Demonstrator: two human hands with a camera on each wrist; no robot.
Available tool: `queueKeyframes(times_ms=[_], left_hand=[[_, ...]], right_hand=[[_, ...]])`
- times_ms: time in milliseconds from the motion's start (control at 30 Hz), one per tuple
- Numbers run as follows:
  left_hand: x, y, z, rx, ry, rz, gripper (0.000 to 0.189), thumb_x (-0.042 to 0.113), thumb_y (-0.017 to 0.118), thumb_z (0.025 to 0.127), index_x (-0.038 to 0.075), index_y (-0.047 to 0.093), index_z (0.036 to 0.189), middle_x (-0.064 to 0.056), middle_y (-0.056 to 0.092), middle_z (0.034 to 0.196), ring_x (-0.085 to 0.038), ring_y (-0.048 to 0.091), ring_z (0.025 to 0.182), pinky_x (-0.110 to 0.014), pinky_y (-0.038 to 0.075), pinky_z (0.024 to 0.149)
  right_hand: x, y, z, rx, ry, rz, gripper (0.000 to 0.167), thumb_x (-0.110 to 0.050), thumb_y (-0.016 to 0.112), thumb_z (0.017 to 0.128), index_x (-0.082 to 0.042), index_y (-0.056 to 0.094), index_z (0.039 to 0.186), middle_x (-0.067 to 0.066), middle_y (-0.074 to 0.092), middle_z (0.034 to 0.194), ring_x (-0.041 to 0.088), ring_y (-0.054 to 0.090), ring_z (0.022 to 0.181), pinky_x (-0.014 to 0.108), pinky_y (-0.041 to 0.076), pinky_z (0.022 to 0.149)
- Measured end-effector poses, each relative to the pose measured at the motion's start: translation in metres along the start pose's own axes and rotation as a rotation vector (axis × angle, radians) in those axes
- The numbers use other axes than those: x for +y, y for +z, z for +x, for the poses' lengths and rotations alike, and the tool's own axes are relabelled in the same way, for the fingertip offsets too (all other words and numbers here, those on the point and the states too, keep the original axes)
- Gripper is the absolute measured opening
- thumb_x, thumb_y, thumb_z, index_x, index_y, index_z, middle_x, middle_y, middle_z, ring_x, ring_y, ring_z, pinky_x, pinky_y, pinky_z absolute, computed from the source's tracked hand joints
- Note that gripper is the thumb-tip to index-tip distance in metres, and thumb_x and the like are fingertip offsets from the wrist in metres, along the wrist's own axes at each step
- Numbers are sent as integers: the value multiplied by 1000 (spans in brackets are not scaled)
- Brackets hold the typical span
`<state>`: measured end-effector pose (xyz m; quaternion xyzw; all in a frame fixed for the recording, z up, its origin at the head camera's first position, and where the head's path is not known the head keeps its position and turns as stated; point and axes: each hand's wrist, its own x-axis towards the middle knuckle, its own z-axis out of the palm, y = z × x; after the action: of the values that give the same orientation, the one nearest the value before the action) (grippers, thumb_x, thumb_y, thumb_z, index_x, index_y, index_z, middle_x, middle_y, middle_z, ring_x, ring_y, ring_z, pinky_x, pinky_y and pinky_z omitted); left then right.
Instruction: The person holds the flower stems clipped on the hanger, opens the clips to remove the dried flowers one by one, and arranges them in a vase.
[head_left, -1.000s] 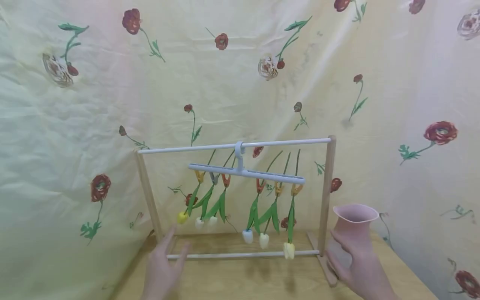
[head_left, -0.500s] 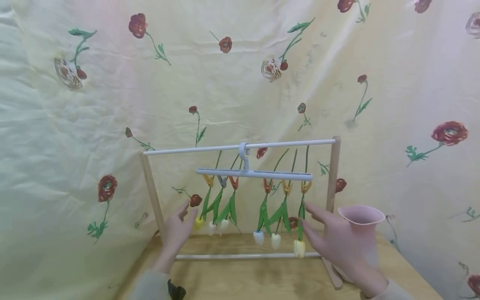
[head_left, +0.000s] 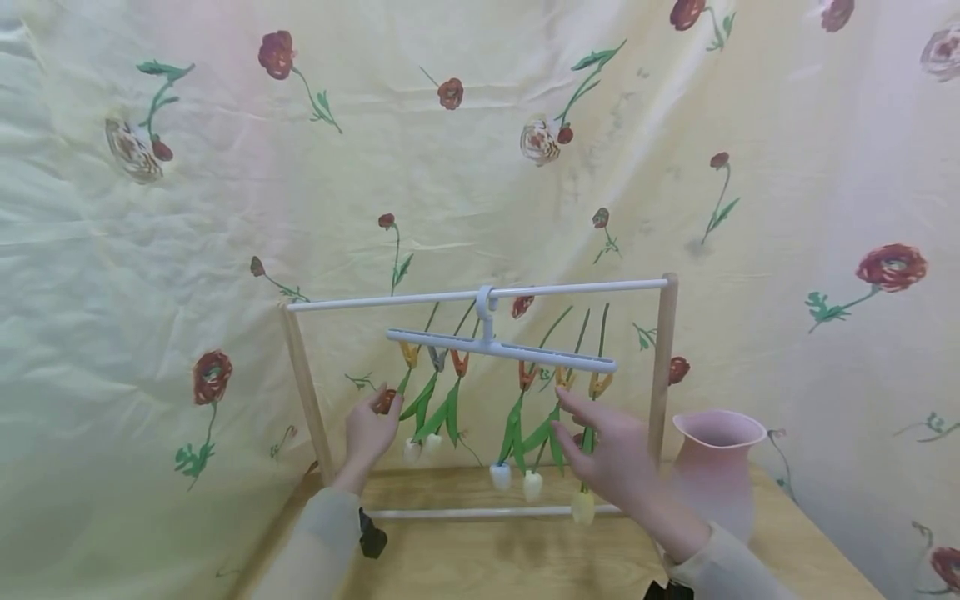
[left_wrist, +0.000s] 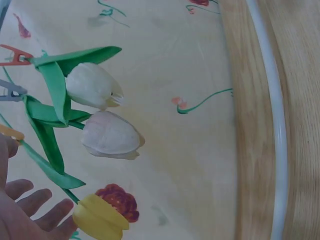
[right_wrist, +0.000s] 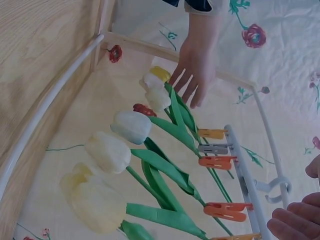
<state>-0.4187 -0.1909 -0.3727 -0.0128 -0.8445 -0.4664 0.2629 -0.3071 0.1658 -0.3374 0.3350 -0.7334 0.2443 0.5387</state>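
A pale blue clip hanger [head_left: 502, 347] hangs from the rack's white top rod, its right end tilted down. Artificial tulips dangle heads down from its coloured clips [right_wrist: 226, 211], in two groups. My left hand [head_left: 372, 429], fingers loosely extended, is beside the yellow tulip [left_wrist: 100, 220] at the left end; in the head view it hides that flower. My right hand [head_left: 618, 450] has thumb and fingers spread at the right-hand group, fingertips just below a yellow clip [head_left: 566, 378] in the head view. The pale yellow tulip [head_left: 582, 508] hangs below this hand.
A pink vase [head_left: 716, 483] stands on the wooden table [head_left: 465, 567] at the right, partly behind the right forearm. The rack's wooden posts [head_left: 307, 392] flank the hanger, with a white rod [head_left: 480, 513] low across it. A flower-patterned cloth [head_left: 480, 183] hangs behind.
My right hand has let go of the vase and moved left to the right-hand tulips. My left hand has risen to the yellow tulip. The hanger has swung, levelling, then tilting again.
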Motion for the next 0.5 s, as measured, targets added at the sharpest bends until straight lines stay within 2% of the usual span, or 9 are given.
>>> queueKeyframes(times_ms=[100, 200, 267, 433, 500], left_hand=[[-2, 4, 4, 7, 14, -8, 54, 32, 63, 106, 3, 56, 152, -21, 71, 137, -39, 68, 125, -52, 59, 96], [-4, 11, 7, 16, 28, -23, 51, 27, 63, 106, -1, 57, 149, -22, 73, 133, -39, 70, 121, -54, 57, 103], [-6, 16, 8, 14, 24, -41, 51, 25, 63, 106, -2, 57, 149, -22, 74, 130, -38, 72, 117, -53, 57, 103], [-8, 24, 7, -12, -7, -61, 51, 27, 62, 106, -1, 56, 149, -24, 70, 136, -41, 69, 123, -54, 57, 105], [-7, 26, 7, -19, -7, -64, 50, 26, 61, 107, -1, 56, 150, -24, 70, 136, -42, 69, 123, -54, 57, 104]], right_hand=[[-1, 5, 1, -13, 13, 32, 48, 0, 86, 78, 4, 75, 124, 20, 81, 110, 26, 81, 75, 14, 57, 58], [-2, 11, 1, -32, 31, 58, 46, 0, 85, 80, 4, 74, 124, 20, 81, 110, 26, 81, 76, 7, 49, 52], [-5, 15, 1, -38, 36, 68, 45, 1, 85, 80, 4, 74, 124, 19, 81, 112, 26, 81, 78, 11, 54, 55], [-7, 24, 6, -46, 12, 84, 43, 2, 83, 81, 3, 75, 123, 18, 81, 113, 25, 82, 81, 27, 64, 69], [-8, 27, 7, -59, 17, 120, 43, 4, 83, 82, 5, 74, 124, 20, 80, 114, 28, 82, 84, 27, 65, 70]])
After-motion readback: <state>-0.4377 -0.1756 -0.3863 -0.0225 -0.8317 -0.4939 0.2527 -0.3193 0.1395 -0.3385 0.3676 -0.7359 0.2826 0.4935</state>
